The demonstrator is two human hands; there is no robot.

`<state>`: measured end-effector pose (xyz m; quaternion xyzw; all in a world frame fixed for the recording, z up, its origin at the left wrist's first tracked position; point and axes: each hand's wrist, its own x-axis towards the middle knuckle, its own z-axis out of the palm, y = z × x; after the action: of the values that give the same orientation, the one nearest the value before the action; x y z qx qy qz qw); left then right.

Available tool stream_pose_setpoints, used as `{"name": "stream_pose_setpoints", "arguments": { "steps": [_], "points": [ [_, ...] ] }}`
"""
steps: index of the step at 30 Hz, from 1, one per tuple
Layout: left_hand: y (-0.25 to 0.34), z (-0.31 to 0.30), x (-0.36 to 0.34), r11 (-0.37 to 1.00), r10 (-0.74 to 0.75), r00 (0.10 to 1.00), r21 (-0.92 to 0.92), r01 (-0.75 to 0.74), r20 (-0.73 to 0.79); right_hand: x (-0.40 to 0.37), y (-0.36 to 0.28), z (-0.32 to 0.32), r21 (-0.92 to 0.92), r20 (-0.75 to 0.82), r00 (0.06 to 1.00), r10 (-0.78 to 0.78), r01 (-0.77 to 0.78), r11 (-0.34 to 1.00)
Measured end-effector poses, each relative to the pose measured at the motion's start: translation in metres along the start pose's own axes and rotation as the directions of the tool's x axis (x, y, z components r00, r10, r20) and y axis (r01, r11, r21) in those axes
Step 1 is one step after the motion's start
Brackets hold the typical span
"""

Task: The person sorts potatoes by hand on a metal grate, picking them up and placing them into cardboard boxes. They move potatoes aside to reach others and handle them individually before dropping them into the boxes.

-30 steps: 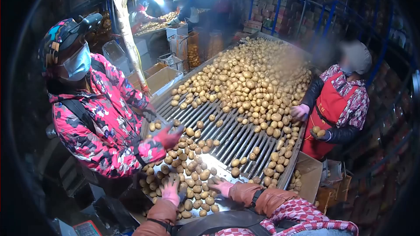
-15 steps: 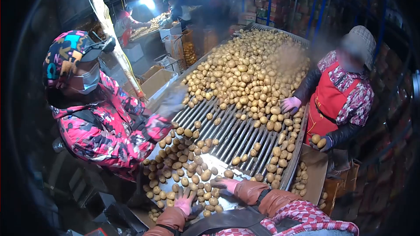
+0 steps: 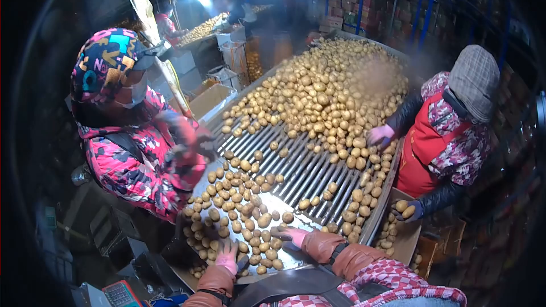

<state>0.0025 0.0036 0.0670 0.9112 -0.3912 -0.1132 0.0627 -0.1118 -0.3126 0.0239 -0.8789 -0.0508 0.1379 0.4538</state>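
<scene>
My left hand, in a pink glove with dirty fingers, reaches over the near edge of a metal sorting table with its fingers spread. It touches potatoes among the loose pile of potatoes on the smooth plate. My right hand, gloved the same way, lies low over the bare metal plate at the pile's right side. Its fingers stretch left toward the potatoes, and it holds nothing that I can see.
A roller bed slopes down from a big potato heap. At left stands a co-worker in a pink patterned jacket. Another in a red apron holds potatoes over a cardboard box. A pole rises behind.
My left hand has shifted left, and the view has turned slightly. The left co-worker's hands have drawn back from the rollers; the right co-worker's lower hand holds potatoes over the box.
</scene>
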Motion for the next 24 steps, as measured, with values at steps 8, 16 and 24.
{"name": "stream_pose_setpoints", "arguments": {
  "steps": [8,16,24],
  "points": [
    [-0.011,0.016,-0.003,0.968,-0.251,0.955,0.014,0.252,0.157,-0.021,-0.005,0.007,0.037,-0.069,0.986,0.151,-0.149,0.988],
    [0.031,0.033,0.007,0.965,-0.263,0.963,0.016,0.262,0.057,-0.012,0.032,0.039,-0.164,-0.164,0.98,0.109,-0.136,0.977],
    [-0.034,0.058,-0.023,0.987,-0.149,0.987,-0.075,0.144,-0.065,-0.015,0.025,0.038,-0.11,-0.131,0.979,0.157,-0.171,0.979]
  ]
}}
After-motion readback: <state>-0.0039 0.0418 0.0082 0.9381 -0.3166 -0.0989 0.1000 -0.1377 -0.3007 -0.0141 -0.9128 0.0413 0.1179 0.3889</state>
